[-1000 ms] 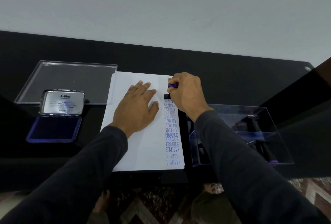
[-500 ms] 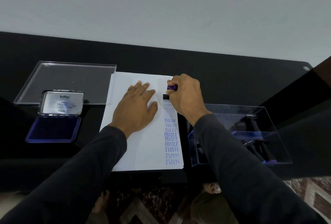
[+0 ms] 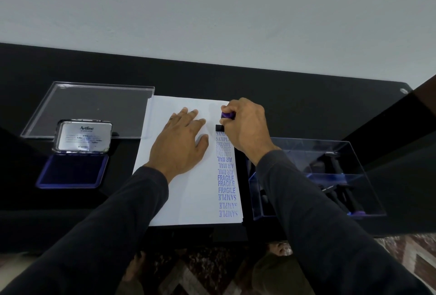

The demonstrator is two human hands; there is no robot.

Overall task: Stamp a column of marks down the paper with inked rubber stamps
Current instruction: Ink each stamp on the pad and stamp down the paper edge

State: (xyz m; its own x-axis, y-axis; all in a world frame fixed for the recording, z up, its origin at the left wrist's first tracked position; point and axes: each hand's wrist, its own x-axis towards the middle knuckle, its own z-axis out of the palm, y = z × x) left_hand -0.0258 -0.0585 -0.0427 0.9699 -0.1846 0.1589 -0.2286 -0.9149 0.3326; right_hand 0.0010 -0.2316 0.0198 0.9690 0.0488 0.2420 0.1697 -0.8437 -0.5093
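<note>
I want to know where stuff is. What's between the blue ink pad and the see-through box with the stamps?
In the head view, the white paper lies between the ink pad and clear box, with the left hand flat on it.

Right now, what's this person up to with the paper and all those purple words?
A person is stamping a column of words down a sheet of paper. The right hand holds a purple-handled rubber stamp pressed at the far end of the column, just past two SAMPLE marks. The left hand lies flat, steadying the sheet. An open ink pad sits to the left, and a clear box of stamps to the right.
</note>
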